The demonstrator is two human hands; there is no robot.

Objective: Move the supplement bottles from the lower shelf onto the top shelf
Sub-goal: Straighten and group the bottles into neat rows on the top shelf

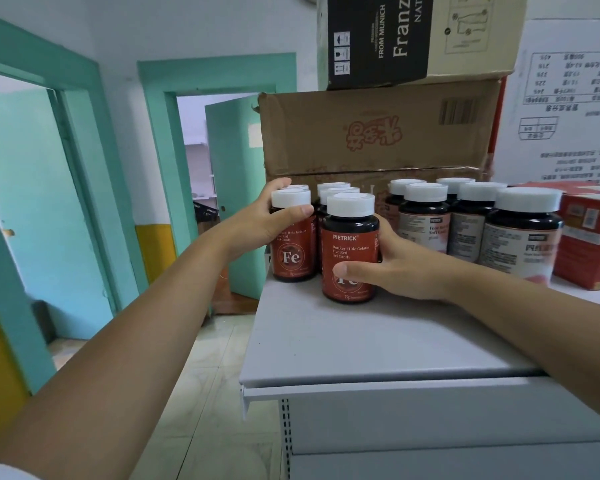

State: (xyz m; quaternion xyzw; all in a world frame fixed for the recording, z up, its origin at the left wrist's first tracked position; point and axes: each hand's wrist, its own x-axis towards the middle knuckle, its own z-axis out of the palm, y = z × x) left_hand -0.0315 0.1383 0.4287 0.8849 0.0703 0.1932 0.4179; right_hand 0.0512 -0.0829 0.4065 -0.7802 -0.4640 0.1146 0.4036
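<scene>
Several dark supplement bottles with white caps stand on the grey top shelf (343,344). My left hand (267,220) grips a red-labelled bottle (293,254) at the shelf's left edge, thumb across its neck. My right hand (395,268) holds the front red-labelled bottle (349,244), thumb over its label and fingers behind it. More red-labelled bottles (333,190) stand behind these two. A group of pale-labelled bottles (520,237) stands to the right. The lower shelf is out of view.
Stacked cardboard boxes (378,133) rise behind the bottles, with a white carton (568,98) at right. A red box (593,237) sits at the shelf's right end. Teal door frames (153,150) and an open door (236,188) lie left, over a tiled floor (205,375).
</scene>
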